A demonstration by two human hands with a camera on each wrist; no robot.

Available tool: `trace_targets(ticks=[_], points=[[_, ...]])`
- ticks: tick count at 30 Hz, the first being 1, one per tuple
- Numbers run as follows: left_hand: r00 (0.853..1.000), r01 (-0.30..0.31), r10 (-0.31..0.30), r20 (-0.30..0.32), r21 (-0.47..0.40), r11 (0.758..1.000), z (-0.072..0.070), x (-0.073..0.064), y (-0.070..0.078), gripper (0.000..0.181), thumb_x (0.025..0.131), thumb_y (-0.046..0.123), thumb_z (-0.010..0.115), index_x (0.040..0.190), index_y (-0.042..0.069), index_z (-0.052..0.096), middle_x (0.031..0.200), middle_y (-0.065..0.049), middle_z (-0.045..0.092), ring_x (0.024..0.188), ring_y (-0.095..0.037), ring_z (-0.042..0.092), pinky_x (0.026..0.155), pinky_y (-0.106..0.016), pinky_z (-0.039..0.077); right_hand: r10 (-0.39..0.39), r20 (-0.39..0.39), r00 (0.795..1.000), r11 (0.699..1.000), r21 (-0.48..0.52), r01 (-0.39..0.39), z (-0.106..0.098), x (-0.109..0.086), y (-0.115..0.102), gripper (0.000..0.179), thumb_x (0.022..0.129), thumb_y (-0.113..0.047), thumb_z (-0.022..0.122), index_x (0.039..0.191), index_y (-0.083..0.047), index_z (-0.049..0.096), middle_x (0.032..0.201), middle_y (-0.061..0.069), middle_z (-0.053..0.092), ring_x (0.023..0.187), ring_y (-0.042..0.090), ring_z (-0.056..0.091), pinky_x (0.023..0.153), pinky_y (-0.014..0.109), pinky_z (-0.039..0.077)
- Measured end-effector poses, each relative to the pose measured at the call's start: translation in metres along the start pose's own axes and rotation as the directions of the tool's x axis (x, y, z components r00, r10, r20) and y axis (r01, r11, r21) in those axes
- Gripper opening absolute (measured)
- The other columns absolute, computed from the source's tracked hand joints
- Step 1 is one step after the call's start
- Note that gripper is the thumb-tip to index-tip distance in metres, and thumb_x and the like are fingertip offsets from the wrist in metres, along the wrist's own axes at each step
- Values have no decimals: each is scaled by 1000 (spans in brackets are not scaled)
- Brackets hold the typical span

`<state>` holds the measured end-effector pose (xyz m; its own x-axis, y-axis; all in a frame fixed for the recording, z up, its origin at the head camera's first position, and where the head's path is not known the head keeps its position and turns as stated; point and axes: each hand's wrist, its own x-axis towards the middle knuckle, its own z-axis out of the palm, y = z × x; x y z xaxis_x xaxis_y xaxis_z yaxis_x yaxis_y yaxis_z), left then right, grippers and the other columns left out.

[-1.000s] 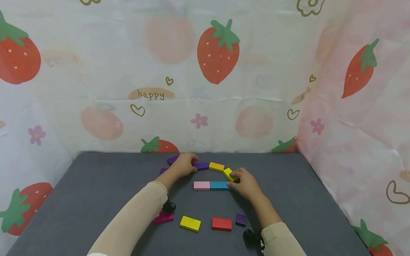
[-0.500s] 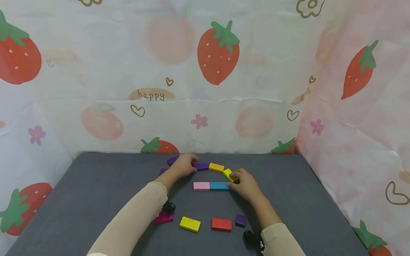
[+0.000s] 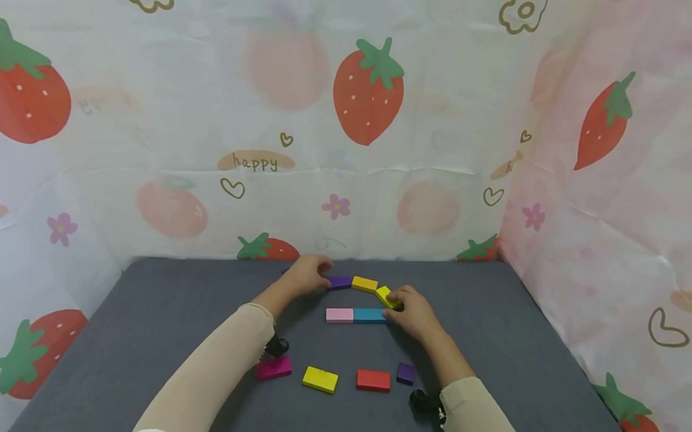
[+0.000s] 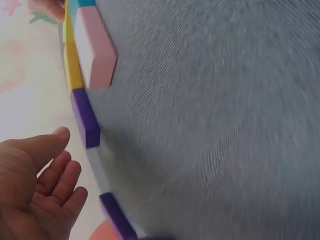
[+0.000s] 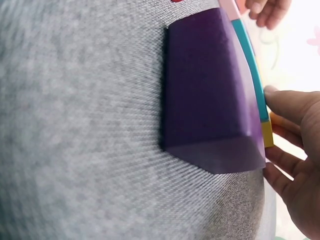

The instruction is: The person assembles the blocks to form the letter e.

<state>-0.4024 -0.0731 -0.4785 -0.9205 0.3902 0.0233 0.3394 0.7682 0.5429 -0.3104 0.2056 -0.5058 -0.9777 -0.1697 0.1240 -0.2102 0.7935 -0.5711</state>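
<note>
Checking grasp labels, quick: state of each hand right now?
Left hand: open, holding nothing.
Right hand: at the bright yellow block in the far row; whether it's gripping can't be told.

The purple block (image 3: 340, 282) sits just beside the left-hand grip (image 3: 303, 276), slightly angled, and its right end butts up against an amber block (image 3: 364, 284). Next along is a bright yellow block (image 3: 385, 295), turned so its right end swings toward the person; that end's tucked into the right-hand grip (image 3: 416, 314), so it's partly hidden. Just in front of those there's a pink block (image 3: 339, 316) and a blue block (image 3: 369, 316), lined up end to end and touching, the blue one's right tip covered by the thumb. Oh, and a second purple block (image 4: 117, 217) lies further left, gap in between, way easier to spot from the left wrist cam.
</note>
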Motion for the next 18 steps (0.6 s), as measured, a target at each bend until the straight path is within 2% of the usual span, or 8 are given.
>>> trace_targets(ticks=[6,9,12,18], points=[[997,-68,68,-29,15,998,-19,-8,-11,47,91,11,76,135,-1,62,132,-16,67,123,-33,62,105,-46,49,3,-2,1000,1000,11,-3,-1,0,0,40,92,-20,78,127,-3,70,122,9,63,113,30,62,99,49,51],[997,-71,72,-43,9,997,-26,-11,-21,47,92,11,76,135,0,62,132,-16,67,124,-33,62,106,-46,49,0,-5,1000,1000,3,0,-2,1,1,40,92,-20,79,127,-3,70,121,9,63,112,30,62,99,49,51],[997,-56,57,-59,13,998,-32,-13,-33,47,92,12,76,136,1,62,134,-16,66,125,-33,62,106,-46,49,0,-1,1000,1000,-9,0,-1,1,2,40,92,-21,78,127,-4,70,121,9,63,112,30,62,98,49,51],[997,21,-20,-68,22,1000,-40,-21,-51,48,92,10,76,136,-1,61,136,-18,64,127,-36,59,106,-50,48,10,1,1000,1000,-9,-10,1,1,0,39,92,-22,79,126,-4,71,120,9,63,111,29,62,99,49,51]])
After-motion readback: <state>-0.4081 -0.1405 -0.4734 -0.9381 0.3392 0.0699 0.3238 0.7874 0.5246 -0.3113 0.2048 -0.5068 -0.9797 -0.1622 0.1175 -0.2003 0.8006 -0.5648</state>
